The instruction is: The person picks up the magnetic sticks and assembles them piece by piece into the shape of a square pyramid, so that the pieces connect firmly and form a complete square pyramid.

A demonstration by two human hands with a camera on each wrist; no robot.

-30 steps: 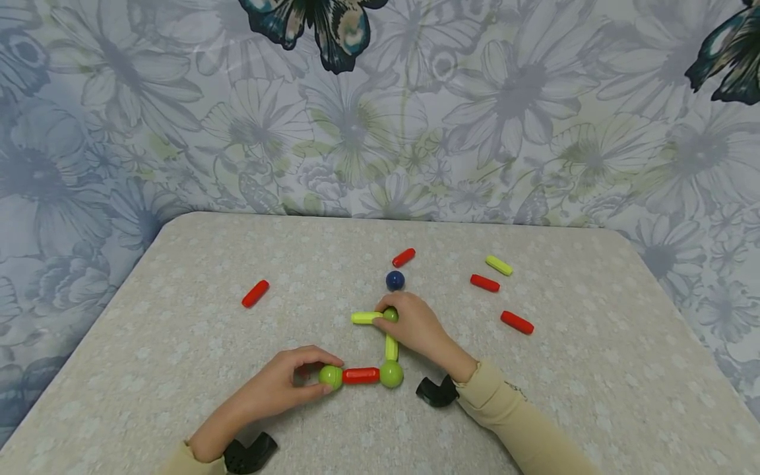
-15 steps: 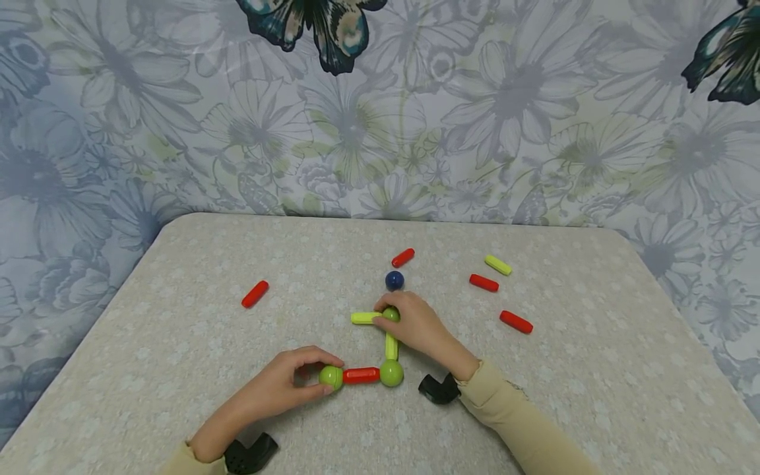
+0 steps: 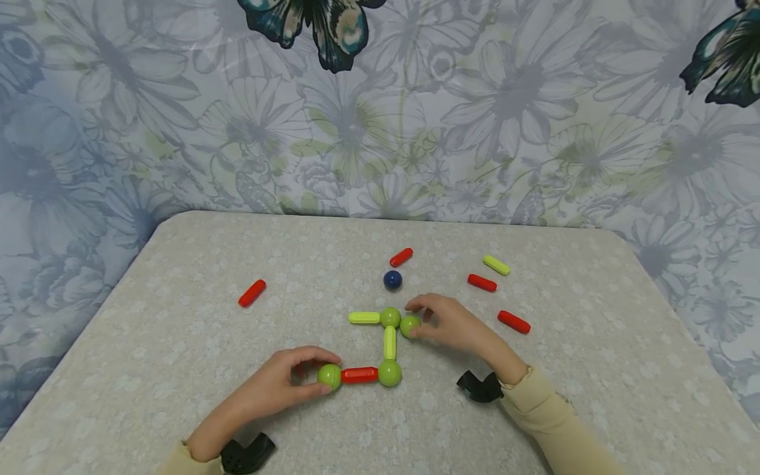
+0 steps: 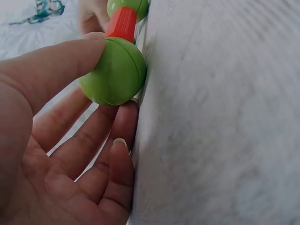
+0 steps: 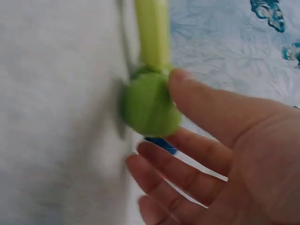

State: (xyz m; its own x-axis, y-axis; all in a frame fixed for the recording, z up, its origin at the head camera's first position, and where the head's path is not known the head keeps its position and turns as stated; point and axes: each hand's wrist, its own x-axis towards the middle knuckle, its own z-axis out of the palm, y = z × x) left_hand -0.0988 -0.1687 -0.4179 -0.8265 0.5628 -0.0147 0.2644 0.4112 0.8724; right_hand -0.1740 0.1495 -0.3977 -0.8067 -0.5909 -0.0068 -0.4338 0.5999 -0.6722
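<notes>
My left hand (image 3: 285, 379) holds a green ball (image 4: 115, 72) between thumb and fingers at the left end of a toy rod-and-ball chain. From it a red rod (image 3: 359, 375) leads to a corner ball (image 3: 390, 373), then a yellow-green rod (image 3: 389, 342) runs up to an upper green ball (image 3: 390, 317). Another yellow-green rod (image 3: 364, 318) points left from that upper ball. My right hand (image 3: 454, 323) pinches a further green ball (image 3: 409, 326), thumb on its near side and fingers on the far side, right beside the upper ball.
A dark blue ball (image 3: 392, 280) and a red rod (image 3: 400, 257) lie beyond the chain. Another red rod (image 3: 252, 293) is off to the left. At right lie two red rods (image 3: 514, 322) and a yellow-green rod (image 3: 496, 265). Black wrist mounts (image 3: 248, 454) sit by both sleeves.
My right hand has drawn back to the right, uncovering the upper ball; the green ball at its fingertips now shows. My left hand and the chain stay nearly still.
</notes>
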